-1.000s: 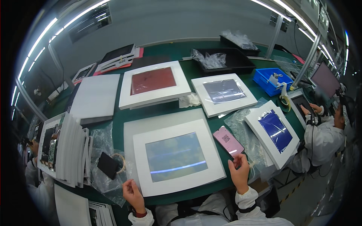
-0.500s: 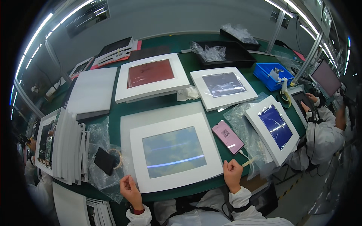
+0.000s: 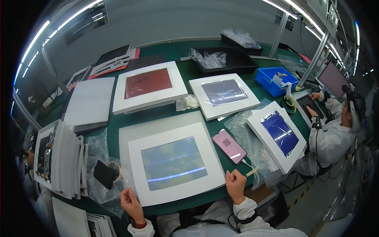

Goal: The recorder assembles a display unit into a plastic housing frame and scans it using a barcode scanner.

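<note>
Centre bench: the white-framed screen [image 3: 173, 162] lies near, on a pale foam sheet [image 3: 158, 126] whose far and left margins show.
Left hand [image 3: 131, 203]: just off the screen's near left corner, fingers bent inward, almost closed; I cannot tell whether they pinch anything.
Right hand [image 3: 235, 182]: by the near right corner, fingers folded into a loose fist with no object showing; contact with the frame is unclear.
Right side: a phone [image 3: 229, 145], then a blue-filmed frame [image 3: 281, 134] over crumpled clear plastic, crowd that hand.
Far side: red-filmed frame [image 3: 148, 83] and grey-filmed frame [image 3: 225, 93].
Left side: a stack of panels [image 3: 67, 162] and a black square piece [image 3: 104, 173] on clear bagging.
Hard to see: a co-worker's hand at the dark left rim; lower left panels are cut off.
Edges: green bench [image 3: 113, 138] shows between screen and phone.
</note>
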{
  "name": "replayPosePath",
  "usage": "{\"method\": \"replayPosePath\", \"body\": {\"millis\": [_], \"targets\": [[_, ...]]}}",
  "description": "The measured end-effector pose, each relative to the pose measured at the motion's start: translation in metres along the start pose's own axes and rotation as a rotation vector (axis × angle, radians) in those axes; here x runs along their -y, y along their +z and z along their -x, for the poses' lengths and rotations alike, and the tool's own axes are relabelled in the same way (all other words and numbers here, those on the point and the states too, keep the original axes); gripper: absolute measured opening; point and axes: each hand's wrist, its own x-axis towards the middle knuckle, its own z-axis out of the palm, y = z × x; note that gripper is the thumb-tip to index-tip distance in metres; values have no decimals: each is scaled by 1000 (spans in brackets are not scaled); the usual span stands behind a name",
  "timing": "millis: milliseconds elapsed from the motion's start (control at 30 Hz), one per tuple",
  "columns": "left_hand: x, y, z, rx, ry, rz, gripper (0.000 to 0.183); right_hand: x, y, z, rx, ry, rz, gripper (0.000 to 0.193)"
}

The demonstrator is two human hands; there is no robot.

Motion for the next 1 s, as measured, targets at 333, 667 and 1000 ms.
{"method": "replayPosePath", "body": {"millis": [333, 667, 1000], "targets": [[-9, 4, 3, 15, 17, 20, 12, -1, 0, 1, -10, -2, 0, 38], [-9, 1, 1, 22, -26, 3, 12, 1, 0, 0, -19, -4, 4, 37], [-12, 0, 1, 22, -27, -48, 13, 1, -1, 0, 7, 45, -14, 38]]}}
